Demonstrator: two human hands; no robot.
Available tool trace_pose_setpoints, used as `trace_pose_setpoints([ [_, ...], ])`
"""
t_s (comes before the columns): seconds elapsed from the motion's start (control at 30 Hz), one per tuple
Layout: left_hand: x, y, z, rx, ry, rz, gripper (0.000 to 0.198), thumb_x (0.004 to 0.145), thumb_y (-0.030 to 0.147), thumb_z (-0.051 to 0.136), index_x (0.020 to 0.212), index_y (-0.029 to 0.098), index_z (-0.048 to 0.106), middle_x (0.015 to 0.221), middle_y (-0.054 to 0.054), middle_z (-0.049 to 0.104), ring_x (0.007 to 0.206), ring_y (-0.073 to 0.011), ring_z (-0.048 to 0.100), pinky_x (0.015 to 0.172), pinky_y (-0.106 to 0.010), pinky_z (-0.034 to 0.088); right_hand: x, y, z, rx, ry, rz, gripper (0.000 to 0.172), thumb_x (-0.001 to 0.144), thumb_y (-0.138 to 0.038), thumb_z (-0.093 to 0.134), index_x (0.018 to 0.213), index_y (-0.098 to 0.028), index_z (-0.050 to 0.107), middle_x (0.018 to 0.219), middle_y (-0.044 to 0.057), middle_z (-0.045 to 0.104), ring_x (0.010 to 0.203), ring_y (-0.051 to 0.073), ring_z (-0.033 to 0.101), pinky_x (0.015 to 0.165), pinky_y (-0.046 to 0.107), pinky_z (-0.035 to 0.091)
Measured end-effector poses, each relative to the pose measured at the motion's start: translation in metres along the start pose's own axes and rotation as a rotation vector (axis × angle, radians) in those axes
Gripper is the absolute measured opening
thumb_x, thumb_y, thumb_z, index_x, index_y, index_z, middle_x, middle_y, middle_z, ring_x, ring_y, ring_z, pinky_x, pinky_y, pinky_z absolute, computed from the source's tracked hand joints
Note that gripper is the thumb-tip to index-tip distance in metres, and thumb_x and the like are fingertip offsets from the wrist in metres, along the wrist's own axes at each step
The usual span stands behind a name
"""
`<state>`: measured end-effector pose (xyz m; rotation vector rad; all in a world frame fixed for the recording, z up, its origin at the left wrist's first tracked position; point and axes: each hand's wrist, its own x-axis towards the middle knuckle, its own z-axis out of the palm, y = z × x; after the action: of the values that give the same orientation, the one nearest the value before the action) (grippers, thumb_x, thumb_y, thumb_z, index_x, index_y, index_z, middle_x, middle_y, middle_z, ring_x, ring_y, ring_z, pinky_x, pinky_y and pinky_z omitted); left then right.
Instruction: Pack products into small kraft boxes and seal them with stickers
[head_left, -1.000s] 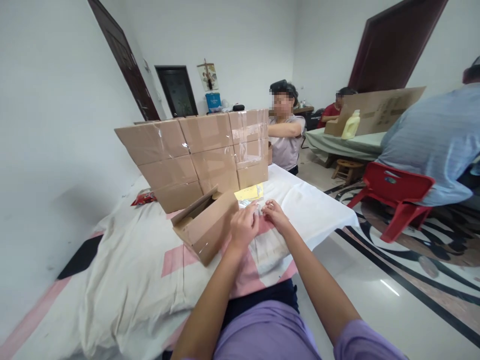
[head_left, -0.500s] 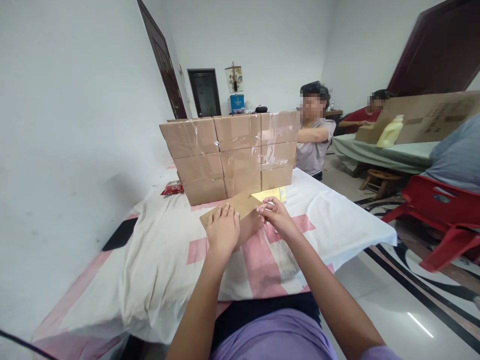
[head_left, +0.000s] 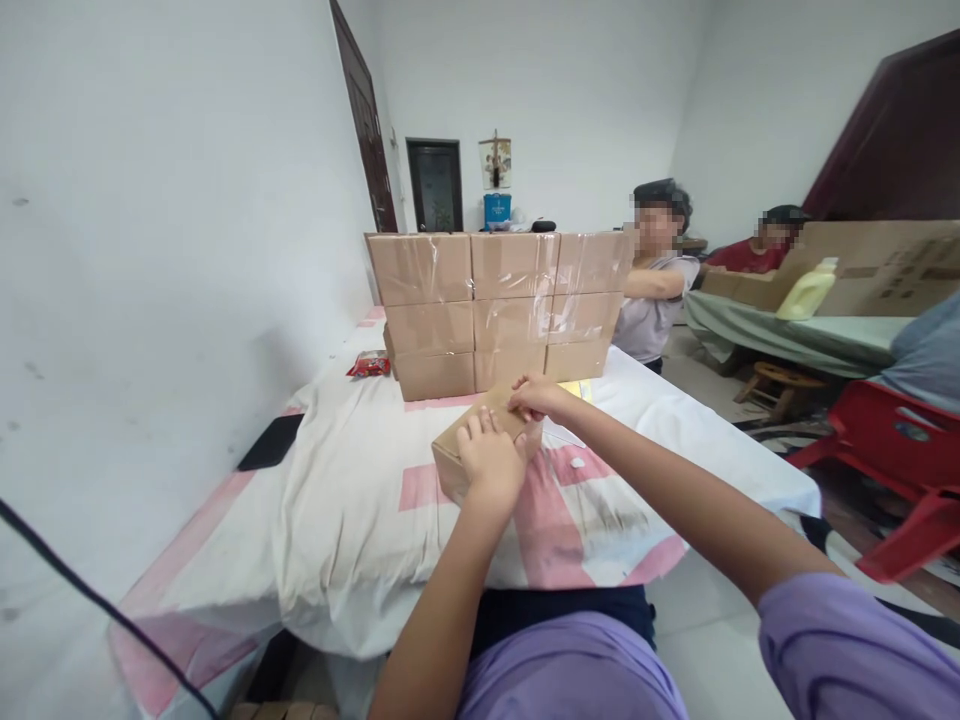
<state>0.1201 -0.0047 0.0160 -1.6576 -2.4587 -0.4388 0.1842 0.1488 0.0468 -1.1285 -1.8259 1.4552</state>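
A table [head_left: 352, 520] under a white and pink cloth filled the middle of the view, running away from the person along the left wall. At its far end stood a stack [head_left: 499, 310] of taped cardboard cartons, three wide and three high. Behind the stack's right end a co-worker [head_left: 654, 300] in a grey shirt reached an arm toward it. To the right, well apart from the table, stood a red chair [head_left: 892, 450].

The box [head_left: 452, 460], small and brown, lay on the cloth near the table's front, between the person and the stack. The left hand [head_left: 491, 462] lay on its top, palm down, fingers spread and flat, pressing rather than clasping. The right hand [head_left: 536, 398] sat at the box's far top edge with fingers curled together, tips touching the cardboard; whether they pinched anything could not be told.

A yellow sheet [head_left: 579, 388] showed just beyond the right hand, at the foot of the stack. A red packet [head_left: 369, 365] lay by the stack's left corner. A small white disc [head_left: 576, 463] rested on a pink stripe just right of the box.
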Motion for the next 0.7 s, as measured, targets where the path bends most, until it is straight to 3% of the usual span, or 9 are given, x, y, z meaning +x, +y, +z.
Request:
trace_pose_setpoints([
  [0.1, -0.002, 0.000, -0.001, -0.002, -0.006, 0.002, 0.061, 0.101, 0.044, 0.039, 0.150, 0.011, 0.053, 0.163, -0.018, 0.042, 0.138, -0.0391, 0.044, 0.105, -0.052, 0.038, 0.008, -0.005, 0.005, -0.095, -0.001, 0.063, 0.045, 0.055, 0.006, 0.083, 0.072, -0.021, 0.052, 0.037, -0.008, 0.048, 0.029, 0.008, 0.038, 0.035, 0.020, 0.014],
  [0.2, -0.001, 0.000, -0.001, 0.003, -0.021, -0.002, 0.062, 0.101, 0.044, 0.039, 0.151, 0.010, 0.051, 0.163, -0.018, 0.042, 0.135, -0.0396, 0.045, 0.104, -0.053, 0.037, 0.009, -0.013, 0.009, -0.218, -0.006, 0.133, 0.037, 0.064, 0.002, 0.084, 0.069, -0.019, 0.054, 0.040, -0.007, 0.048, 0.032, 0.008, 0.040, 0.034, 0.019, 0.017],
  [0.33, -0.001, 0.000, -0.005, 0.012, -0.042, -0.007, 0.062, 0.101, 0.044, 0.039, 0.153, 0.011, 0.050, 0.163, -0.018, 0.042, 0.134, -0.0399, 0.044, 0.104, -0.054, 0.037, 0.003, -0.026, 0.014, -0.373, -0.022, 0.230, 0.015, 0.092, -0.019, 0.074, 0.084, -0.014, 0.062, 0.062, -0.006, 0.058, 0.046, 0.005, 0.049, 0.040, 0.015, 0.037],
  [0.4, -0.002, 0.001, -0.009, 0.019, -0.050, -0.009, 0.063, 0.101, 0.045, 0.038, 0.154, 0.012, 0.049, 0.163, -0.017, 0.042, 0.134, -0.0398, 0.044, 0.104, -0.054, 0.037, 0.000, -0.034, 0.017, -0.434, -0.033, 0.269, 0.016, 0.099, -0.027, 0.068, 0.091, -0.014, 0.065, 0.073, -0.004, 0.063, 0.054, 0.006, 0.054, 0.047, 0.017, 0.046],
  [0.7, -0.009, 0.005, -0.021, 0.055, -0.081, -0.033, 0.067, 0.103, 0.046, 0.030, 0.158, 0.010, 0.041, 0.165, -0.014, 0.040, 0.137, -0.0361, 0.043, 0.107, -0.048, 0.036, -0.012, -0.056, 0.035, -0.674, -0.027, 0.352, 0.020, 0.100, -0.032, 0.067, 0.099, -0.012, 0.066, 0.081, -0.001, 0.065, 0.060, 0.008, 0.059, 0.054, 0.020, 0.051],
])
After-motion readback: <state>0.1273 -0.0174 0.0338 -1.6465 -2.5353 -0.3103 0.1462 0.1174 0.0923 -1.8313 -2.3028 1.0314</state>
